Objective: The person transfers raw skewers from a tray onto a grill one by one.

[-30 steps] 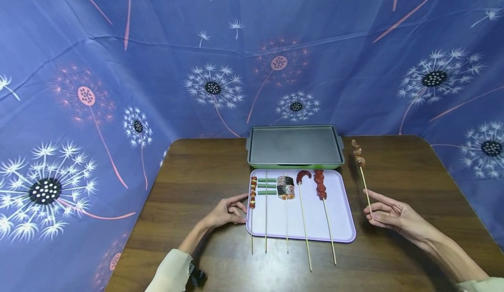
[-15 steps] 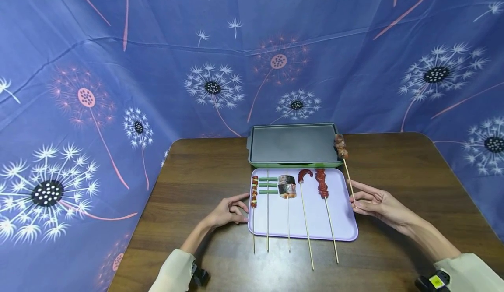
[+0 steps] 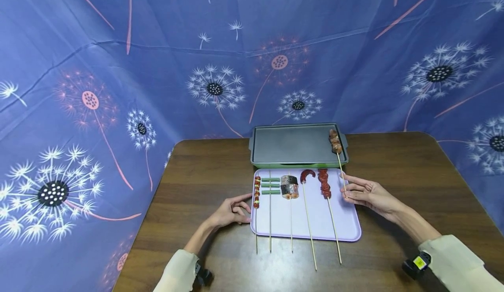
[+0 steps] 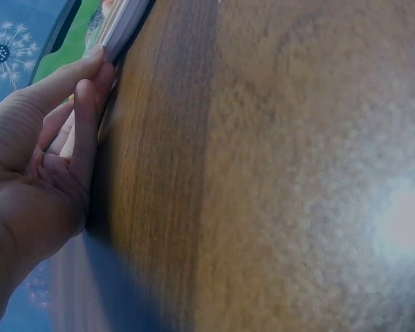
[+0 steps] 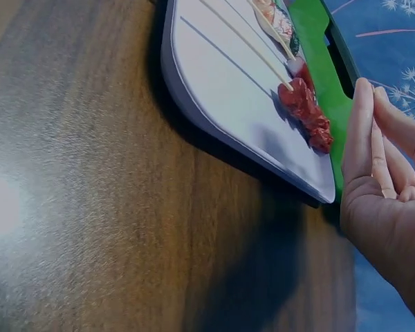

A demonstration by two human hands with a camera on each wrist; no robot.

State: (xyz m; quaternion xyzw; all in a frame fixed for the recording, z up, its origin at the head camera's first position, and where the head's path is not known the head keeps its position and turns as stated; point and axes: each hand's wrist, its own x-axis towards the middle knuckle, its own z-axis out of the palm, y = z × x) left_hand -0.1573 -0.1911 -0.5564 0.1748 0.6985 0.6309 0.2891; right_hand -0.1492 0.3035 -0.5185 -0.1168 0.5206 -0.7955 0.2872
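Observation:
My right hand [image 3: 372,199] pinches the lower stick of a browned meat skewer [image 3: 335,142]. Its meat end is over the right side of the grill pan [image 3: 295,145]; I cannot tell whether it touches the surface. In the right wrist view, thumb and fingers meet at the tips, and the held stick is hard to make out. My left hand [image 3: 232,212] holds the left edge of the lilac tray [image 3: 315,228] with thumb and fingers. On the tray lie a red-and-yellow skewer [image 3: 257,192], a green skewer [image 3: 270,186], a fish skewer [image 3: 289,187], a curled tentacle skewer [image 3: 307,176] and a red meat skewer [image 3: 324,183].
Tray and grill pan stand on a brown wooden table [image 3: 212,165], the pan directly behind the tray. Several stick ends overhang the tray's front edge. A blue patterned cloth [image 3: 220,12] hangs behind and beside the table.
My right hand has moved left with the browned meat skewer, bringing the meat from right of the grill pan to over its right side. The left hand stays at the tray's edge.

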